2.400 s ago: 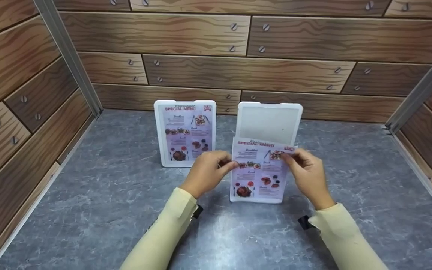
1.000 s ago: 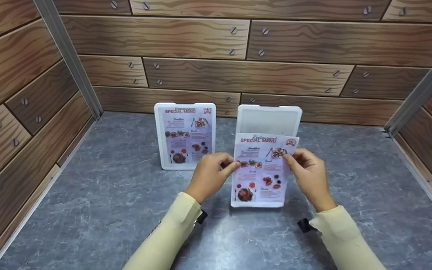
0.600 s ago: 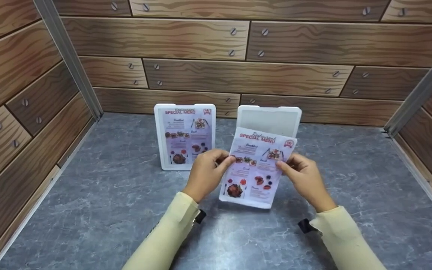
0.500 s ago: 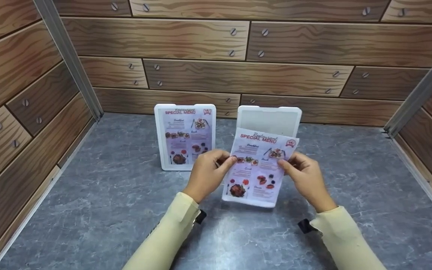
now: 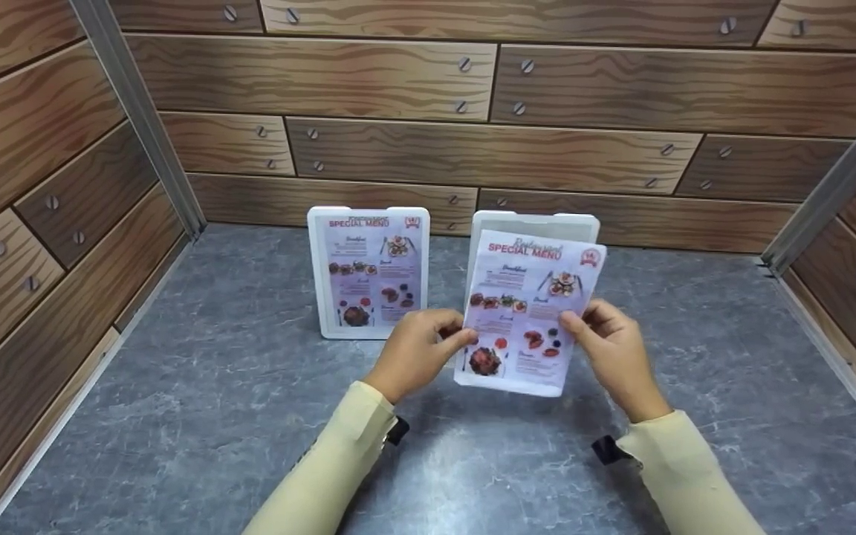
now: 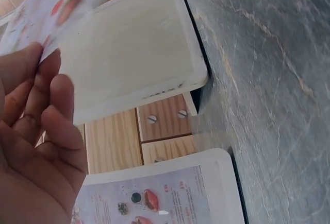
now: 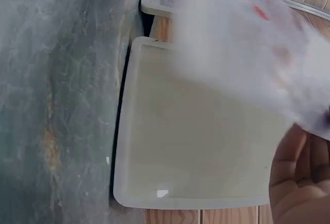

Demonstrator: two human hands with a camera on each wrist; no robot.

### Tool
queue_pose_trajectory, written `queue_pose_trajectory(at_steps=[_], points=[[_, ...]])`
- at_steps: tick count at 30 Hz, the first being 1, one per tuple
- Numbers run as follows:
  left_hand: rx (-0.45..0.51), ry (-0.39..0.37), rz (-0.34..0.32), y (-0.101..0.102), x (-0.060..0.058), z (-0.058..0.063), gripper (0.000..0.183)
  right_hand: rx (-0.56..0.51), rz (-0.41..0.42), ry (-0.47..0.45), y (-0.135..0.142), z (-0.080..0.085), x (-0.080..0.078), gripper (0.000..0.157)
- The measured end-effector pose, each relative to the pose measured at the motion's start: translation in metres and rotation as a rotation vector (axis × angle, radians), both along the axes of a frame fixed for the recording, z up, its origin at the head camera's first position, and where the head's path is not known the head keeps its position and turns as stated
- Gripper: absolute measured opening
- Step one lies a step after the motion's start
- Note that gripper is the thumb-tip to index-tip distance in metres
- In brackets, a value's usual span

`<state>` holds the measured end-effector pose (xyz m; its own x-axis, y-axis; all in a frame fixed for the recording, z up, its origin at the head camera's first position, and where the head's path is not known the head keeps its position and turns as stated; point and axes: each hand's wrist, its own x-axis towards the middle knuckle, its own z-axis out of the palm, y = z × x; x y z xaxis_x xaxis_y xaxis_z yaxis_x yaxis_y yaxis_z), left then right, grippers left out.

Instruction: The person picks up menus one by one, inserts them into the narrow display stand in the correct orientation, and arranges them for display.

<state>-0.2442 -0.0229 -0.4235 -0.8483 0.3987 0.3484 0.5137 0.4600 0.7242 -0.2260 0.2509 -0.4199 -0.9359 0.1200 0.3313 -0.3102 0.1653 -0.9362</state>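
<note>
Both hands hold a printed menu sheet [image 5: 528, 312] upright, tilted a little to the right, in front of a white-framed display stand [image 5: 536, 221]. My left hand [image 5: 420, 349] pinches its left edge between thumb and fingers. On the opposite edge, my right hand [image 5: 616, 357] pinches with the thumb on the printed face. In the head view the sheet covers most of the stand. The wrist views show the stand's bare pale panel [image 6: 131, 44] behind the paper, with the sheet apart from it.
To the left stands a second white-framed stand [image 5: 314, 275] with a like menu in it. A grey marbled tabletop [image 5: 212, 386] lies under everything. Wood-patterned walls [image 5: 391, 82] with metal corner posts [image 5: 147, 126] enclose the back and sides.
The sheet first overlapped the stand's lower part, then its bottom swung left. Now it has moved up and right, covering more of the panel. Both hands keep their pinch; the left grips lower on the sheet.
</note>
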Motion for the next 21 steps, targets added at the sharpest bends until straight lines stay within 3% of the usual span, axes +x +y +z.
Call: queue_pose_trajectory(at_steps=[5,13,16,21], points=[[0.018,0.003,0.025,-0.0002,-0.0011,-0.0001,0.015,0.023,0.000,0.038,-0.0006,-0.0009,-0.0007,0.014],[-0.047,-0.045,0.012,-0.0006,-0.0007,-0.0020,0.016,0.022,-0.047,0.068,0.0009,-0.0010,0.0003,0.016],[-0.008,-0.034,-0.002,-0.0010,-0.0008,-0.0022,0.016,0.032,-0.026,0.061,0.0016,-0.0014,0.0010,0.016],[0.136,0.022,0.011,-0.0003,-0.0023,-0.0022,0.019,0.047,0.014,0.048,0.0004,-0.0007,0.0021,0.014]])
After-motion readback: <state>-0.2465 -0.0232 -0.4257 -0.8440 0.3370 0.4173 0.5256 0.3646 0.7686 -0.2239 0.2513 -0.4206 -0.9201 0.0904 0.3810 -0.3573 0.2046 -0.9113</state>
